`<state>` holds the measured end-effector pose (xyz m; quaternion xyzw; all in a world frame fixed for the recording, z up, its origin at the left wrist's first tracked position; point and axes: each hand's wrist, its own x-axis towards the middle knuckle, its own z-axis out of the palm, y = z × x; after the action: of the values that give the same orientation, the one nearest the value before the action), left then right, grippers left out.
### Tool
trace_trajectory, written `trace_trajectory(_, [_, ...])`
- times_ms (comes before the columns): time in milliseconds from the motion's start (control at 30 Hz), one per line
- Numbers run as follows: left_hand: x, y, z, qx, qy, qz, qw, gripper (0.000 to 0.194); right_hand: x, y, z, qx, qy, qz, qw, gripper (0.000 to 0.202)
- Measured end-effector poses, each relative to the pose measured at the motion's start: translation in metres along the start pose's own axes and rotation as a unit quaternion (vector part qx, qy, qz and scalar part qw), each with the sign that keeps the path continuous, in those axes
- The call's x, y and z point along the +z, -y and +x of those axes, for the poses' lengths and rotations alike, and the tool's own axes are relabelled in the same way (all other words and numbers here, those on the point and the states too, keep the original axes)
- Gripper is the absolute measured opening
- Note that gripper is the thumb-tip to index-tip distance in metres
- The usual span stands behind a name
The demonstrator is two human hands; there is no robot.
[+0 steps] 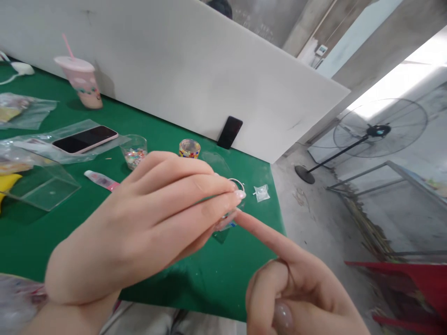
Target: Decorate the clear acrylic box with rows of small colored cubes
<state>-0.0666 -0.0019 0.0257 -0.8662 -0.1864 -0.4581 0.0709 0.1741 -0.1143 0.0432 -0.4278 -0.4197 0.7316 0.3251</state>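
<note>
My left hand (150,218) is closed above the green tabletop, its fingertips pinching a small clear piece (228,221) with bits of blue and red in it. A metal ring (238,184) shows just beyond those fingertips. Most of the piece is hidden behind the fingers, so I cannot tell its full shape. My right hand (296,284) holds nothing that I can see. Its index finger is stretched out, the tip touching or almost touching the clear piece, while the other fingers curl in. A small clear packet (261,192) lies to the right.
On the green table (195,284) are a clear cup of colourful bits (134,156), a patterned tape roll (189,148), a tube (101,180), a phone (85,139) and a drink cup (82,83). Another phone (230,132) leans on the white partition (167,70). A fan (379,132) stands beyond.
</note>
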Motion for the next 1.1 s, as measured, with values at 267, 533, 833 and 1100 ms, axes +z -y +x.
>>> trace_trajectory(267, [-0.004,-0.006,0.006,0.015,0.041,0.019,0.999,0.030,0.019,0.000,0.008,-0.048,0.001,0.149,0.988,0.061])
trace_trajectory(533, [0.000,-0.004,0.003,0.023,0.017,0.029,0.999,0.025,0.012,-0.012,0.004,0.004,-0.016,0.085,0.996,0.090])
trace_trajectory(833, [-0.001,-0.001,0.002,0.029,0.036,0.000,0.999,0.024,0.008,-0.002,-0.004,0.001,-0.037,0.075,0.997,0.067])
trace_trajectory(1100, [-0.003,-0.008,0.003,-0.003,0.057,-0.028,0.998,0.030,0.018,-0.004,0.004,-0.049,0.009,0.159,0.986,0.054])
